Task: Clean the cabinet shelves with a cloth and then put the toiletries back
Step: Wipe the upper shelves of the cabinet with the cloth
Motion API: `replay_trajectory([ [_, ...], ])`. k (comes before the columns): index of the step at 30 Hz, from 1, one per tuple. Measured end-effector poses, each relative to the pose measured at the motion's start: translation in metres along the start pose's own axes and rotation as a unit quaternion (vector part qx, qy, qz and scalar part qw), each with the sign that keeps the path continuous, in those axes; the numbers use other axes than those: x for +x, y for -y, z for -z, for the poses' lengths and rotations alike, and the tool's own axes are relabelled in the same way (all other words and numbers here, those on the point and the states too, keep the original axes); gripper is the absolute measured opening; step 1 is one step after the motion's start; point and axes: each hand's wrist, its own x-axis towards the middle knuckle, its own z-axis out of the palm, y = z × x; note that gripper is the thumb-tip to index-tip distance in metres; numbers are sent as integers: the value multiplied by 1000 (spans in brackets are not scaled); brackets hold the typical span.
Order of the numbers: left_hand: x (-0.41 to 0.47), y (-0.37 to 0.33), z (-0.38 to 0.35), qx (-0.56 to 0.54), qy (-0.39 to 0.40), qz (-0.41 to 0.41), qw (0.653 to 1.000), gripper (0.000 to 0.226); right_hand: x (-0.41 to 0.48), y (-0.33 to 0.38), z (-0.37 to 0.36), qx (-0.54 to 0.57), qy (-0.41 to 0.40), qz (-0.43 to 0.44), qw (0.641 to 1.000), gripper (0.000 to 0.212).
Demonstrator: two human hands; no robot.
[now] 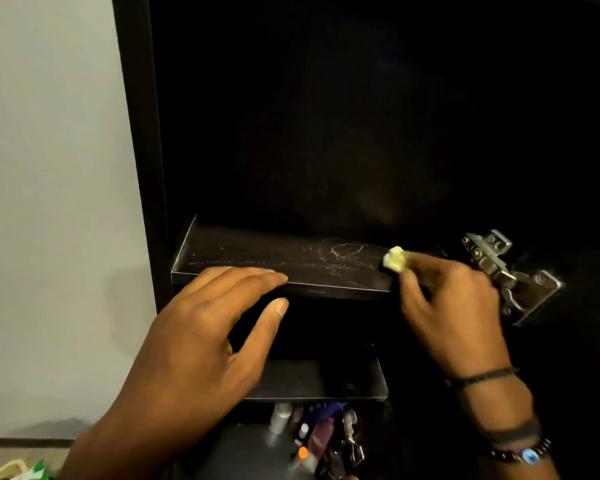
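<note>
Dark open cabinet point(142, 133) against a pale wall point(49, 168), interior mostly black. Shelf point(274, 265) is the landmark: long axis runs left-right, front edge toward camera, top marked with pale dusty streaks and a ring.

Right hand point(454, 306) pinches a small yellow-green cloth point(394, 259), bunched into a wad between thumb and fingertips, fingers closed tight on it. Cloth sits on the shelf top at its right end, poking left out of the hand. Left hand point(215, 327) holds nothing: fingers spread loosely, fingertips resting on the shelf's front edge at left-centre, thumb hanging below that edge.

Bracelets point(513, 445) circle the right wrist. Metal hinge point(499, 268) is just right of the shelf, behind the right hand. Lower shelf point(326, 382) lies below, partly hidden by the left hand. Toiletries point(312, 434) are clustered under that, bottles upright and leaning, details too dim to tell. Green packet point(37, 472) sits far below-left, by the floor.
</note>
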Motion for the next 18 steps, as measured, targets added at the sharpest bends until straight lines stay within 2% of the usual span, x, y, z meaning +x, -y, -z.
replay_trajectory([
  [2, 4, -3, 7, 33, 18, 4, 999, 32, 1, 12, -12, -46, 86, 42, 994, 19],
  [5, 11, -5, 20, 76, 30, -5, 997, 40, -7, 55, -32, 38, 115, 165, 979, 29],
  [8, 16, -11, 32, 11, 22, 25, 999, 44, -17, 100, -47, 65, 171, 276, 944, 39],
  [10, 17, -14, 37, -24, 24, 48, 998, 47, -21, 111, -44, 75, 187, 306, 931, 40],
  [12, 19, -13, 40, -20, 28, 48, 998, 50, -16, 99, -32, 83, 174, 278, 941, 35],
  [14, 22, -15, 46, 15, 44, 38, 998, 55, -3, 63, -18, 62, 155, 202, 965, 32],
  [18, 26, -11, 55, 186, 82, -12, 979, 57, 32, -12, 4, -55, 177, 41, 982, 35],
])
